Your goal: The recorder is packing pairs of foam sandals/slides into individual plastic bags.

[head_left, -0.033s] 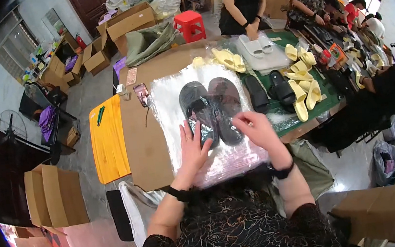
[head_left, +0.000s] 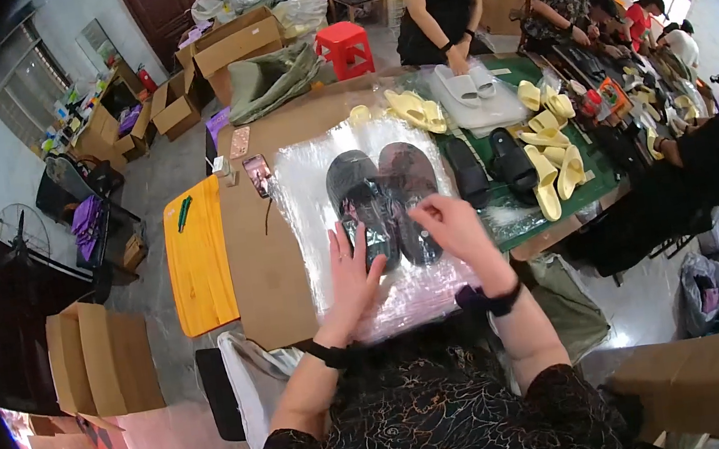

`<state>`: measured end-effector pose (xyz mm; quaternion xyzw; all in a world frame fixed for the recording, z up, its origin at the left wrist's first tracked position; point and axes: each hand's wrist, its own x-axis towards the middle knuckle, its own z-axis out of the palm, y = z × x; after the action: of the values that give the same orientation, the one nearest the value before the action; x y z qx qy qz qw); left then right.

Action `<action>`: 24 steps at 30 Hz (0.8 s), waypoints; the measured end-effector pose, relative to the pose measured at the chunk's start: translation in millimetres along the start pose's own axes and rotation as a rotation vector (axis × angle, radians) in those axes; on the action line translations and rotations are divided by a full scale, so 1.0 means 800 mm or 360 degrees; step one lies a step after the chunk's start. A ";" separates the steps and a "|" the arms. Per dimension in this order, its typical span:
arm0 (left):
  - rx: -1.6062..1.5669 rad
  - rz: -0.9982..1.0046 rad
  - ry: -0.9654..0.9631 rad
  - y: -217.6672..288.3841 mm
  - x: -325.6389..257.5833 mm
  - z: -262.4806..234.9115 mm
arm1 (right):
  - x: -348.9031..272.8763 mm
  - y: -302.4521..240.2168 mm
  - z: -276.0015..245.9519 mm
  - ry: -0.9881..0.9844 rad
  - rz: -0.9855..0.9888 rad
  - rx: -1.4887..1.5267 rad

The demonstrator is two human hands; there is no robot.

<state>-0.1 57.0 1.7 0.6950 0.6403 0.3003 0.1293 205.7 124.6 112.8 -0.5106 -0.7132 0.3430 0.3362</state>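
Pair of dark grey rubber slide sandals [head_left: 383,199], laid side by side, soles down, on a stack of clear crinkled plastic bags [head_left: 305,186] at the middle of a brown cardboard-covered worktable [head_left: 261,263]. Left hand [head_left: 355,277] lay flat, fingers spread, palm down on the plastic at the near end of the left sandal, gripping nothing. Right hand [head_left: 454,226] rested at the near end of the right sandal, fingers curled in; whether they pinched the plastic or the sandal could not be told. Just right of the sandals: a second pair of black slides [head_left: 492,168] on a green mat [head_left: 593,187]. Further right of the sandals: several pale yellow slides [head_left: 554,160], loosely scattered. Beyond the sandals: more yellow slides [head_left: 413,108] and a white pair [head_left: 470,83] under another person's hands [head_left: 458,58]. Left of the sandals: a phone [head_left: 259,174] touching the plastic's edge, and, further left, an orange wooden board [head_left: 198,258] bearing a green marker [head_left: 184,213]. Well beyond: a red plastic stool [head_left: 345,47] and open cardboard boxes [head_left: 234,47].
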 end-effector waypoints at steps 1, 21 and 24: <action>0.0051 0.0037 0.0034 -0.001 -0.005 0.005 | 0.021 0.016 0.027 0.0106 -0.0007 -0.0222; 0.0075 0.0022 0.0003 -0.013 -0.010 0.021 | -0.035 0.178 -0.026 0.0433 0.0330 -0.0010; 0.0058 0.0109 0.0100 -0.013 -0.010 0.028 | -0.120 0.243 -0.089 0.0366 0.0741 0.0581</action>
<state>4.4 55.8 -23.9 0.7090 0.6252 0.3146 0.0860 386.0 90.6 -23.3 -0.6268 -0.4612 0.4730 0.4131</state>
